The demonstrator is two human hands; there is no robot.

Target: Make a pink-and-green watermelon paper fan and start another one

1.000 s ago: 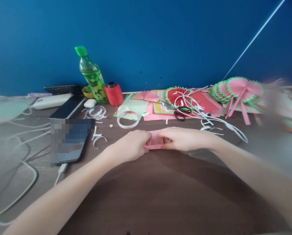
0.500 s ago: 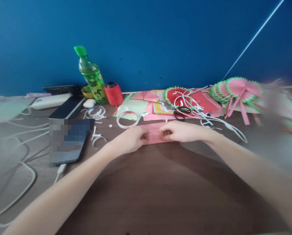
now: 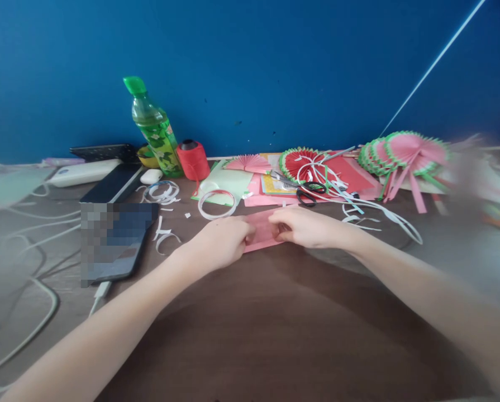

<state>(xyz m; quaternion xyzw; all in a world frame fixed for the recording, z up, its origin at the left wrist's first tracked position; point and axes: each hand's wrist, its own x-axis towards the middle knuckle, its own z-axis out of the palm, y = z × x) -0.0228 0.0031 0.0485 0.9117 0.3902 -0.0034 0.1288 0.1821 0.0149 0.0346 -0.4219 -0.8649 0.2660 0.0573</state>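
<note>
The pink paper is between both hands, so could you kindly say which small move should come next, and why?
A narrow fold along the near edge of the pink paper seems a sensible next move: the left hand and right hand touch it toward opposite ends, and a pleated pink fan lies beyond.

This is a papercraft corner at a bench (image 3: 233,340) set against a blue wall (image 3: 250,67); whether it belongs to a home or a small workroom cannot be told. Craft goods show the use: pleated pink rosettes (image 3: 417,152) edged in green, a red rosette (image 3: 294,164), coloured sheets (image 3: 358,176), black-handled scissors (image 3: 306,196), a red spool (image 3: 194,163) and curled white scraps (image 3: 165,235). Everyday belongings share the same surface, giving it a personal look: a phone (image 3: 134,237) with a white cable (image 3: 102,289) plugged in and a green-capped drink bottle (image 3: 161,144).
</note>
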